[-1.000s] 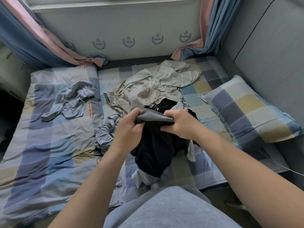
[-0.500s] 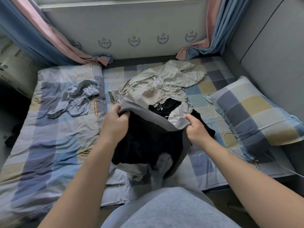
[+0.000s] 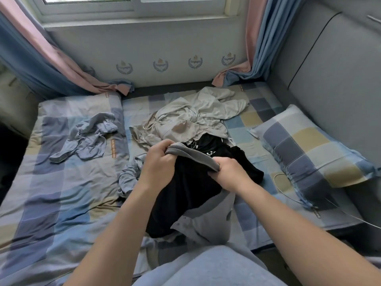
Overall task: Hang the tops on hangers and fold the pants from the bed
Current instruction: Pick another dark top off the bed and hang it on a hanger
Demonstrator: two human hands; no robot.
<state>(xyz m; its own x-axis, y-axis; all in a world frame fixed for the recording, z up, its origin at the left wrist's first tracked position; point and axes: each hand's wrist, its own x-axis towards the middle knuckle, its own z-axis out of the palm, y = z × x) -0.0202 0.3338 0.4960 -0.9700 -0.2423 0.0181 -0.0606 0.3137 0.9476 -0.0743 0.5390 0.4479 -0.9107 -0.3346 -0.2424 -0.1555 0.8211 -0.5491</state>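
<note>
Both hands were closed on the black and grey garment [image 3: 185, 195] at the centre of the frame. The left hand [image 3: 158, 162] had its fingers curled over one end of the grey ribbed band [image 3: 191, 154], and the right hand [image 3: 227, 175] pinched the other end, with the band stretched between them. The rest of the garment bunched below, its lower part lying on the checked bed [image 3: 61, 203] at lower centre. Whether the band was a waistband or a hem could not be told (the snaps on the grey panel at lower centre hinted at a jacket).

The step looked to be opening the piece out to see what it was. To do that well, the hands would best slide apart along the band to its true corners. They would then lift the piece clear of the beige hoodie [image 3: 191, 120] just above it and shake it flat before any fold or hanger. No hanger was in view.

A blue-grey garment [image 3: 88, 139] lay at the left of the frame, and a crumpled blue piece [image 3: 128, 176] sat just beside the left wrist. That one could easily be dragged along in the lift.
</note>
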